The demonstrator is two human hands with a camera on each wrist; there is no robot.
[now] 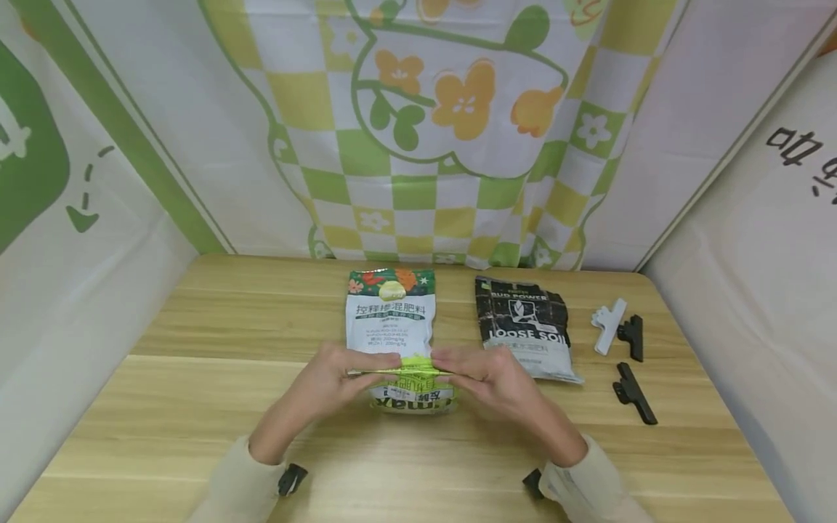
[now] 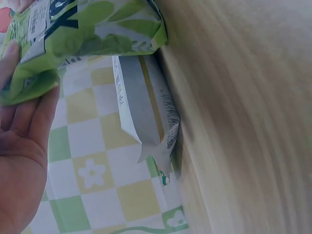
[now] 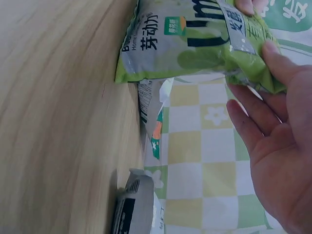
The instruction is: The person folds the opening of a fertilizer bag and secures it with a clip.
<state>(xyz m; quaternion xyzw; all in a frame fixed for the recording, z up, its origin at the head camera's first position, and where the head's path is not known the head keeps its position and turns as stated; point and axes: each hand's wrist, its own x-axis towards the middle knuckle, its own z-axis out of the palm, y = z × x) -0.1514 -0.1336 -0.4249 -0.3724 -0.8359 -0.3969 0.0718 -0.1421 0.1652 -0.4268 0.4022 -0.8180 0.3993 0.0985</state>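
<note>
A green fertilizer bag (image 1: 413,396) stands on the table in front of me, its printed front showing in the right wrist view. My left hand (image 1: 343,370) pinches one end of the bag's top edge, thumb on the near side and fingers behind. At the other end my right hand (image 1: 487,370) pinches the same edge in the same way. Between the hands the top is pressed into a flat, narrow band. Just beyond lies a white fertilizer bag (image 1: 390,319) with a dark green top, partly covered by my hands.
Right of it lies a black and grey soil bag (image 1: 526,327). Farther right are a white clip (image 1: 609,326), a black clip (image 1: 631,338) and another black clip (image 1: 634,393). A checkered curtain (image 1: 425,181) hangs behind the wooden table (image 1: 196,378).
</note>
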